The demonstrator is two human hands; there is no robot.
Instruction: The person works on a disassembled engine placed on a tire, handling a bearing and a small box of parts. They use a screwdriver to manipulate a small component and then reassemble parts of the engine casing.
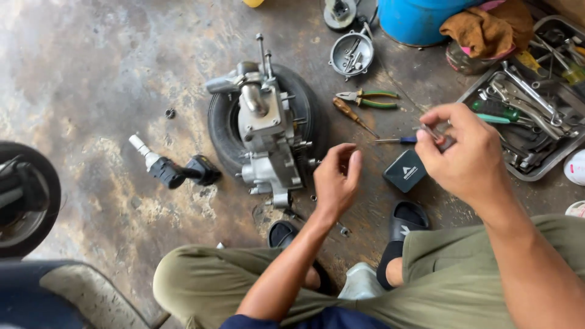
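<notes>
The right hand (466, 155) pinches a small metal part (431, 131), perhaps a bolt, between closed fingers above the near-left edge of the tool tray (487, 88). The left hand (335, 183) hangs half-curled and empty, just right of the engine casing (268, 131) lying on a small tyre (222, 125). Pliers (368, 97) and a screwdriver (353, 116) lie between them; bare concrete floor (97, 79) opens wide to the left.
</notes>
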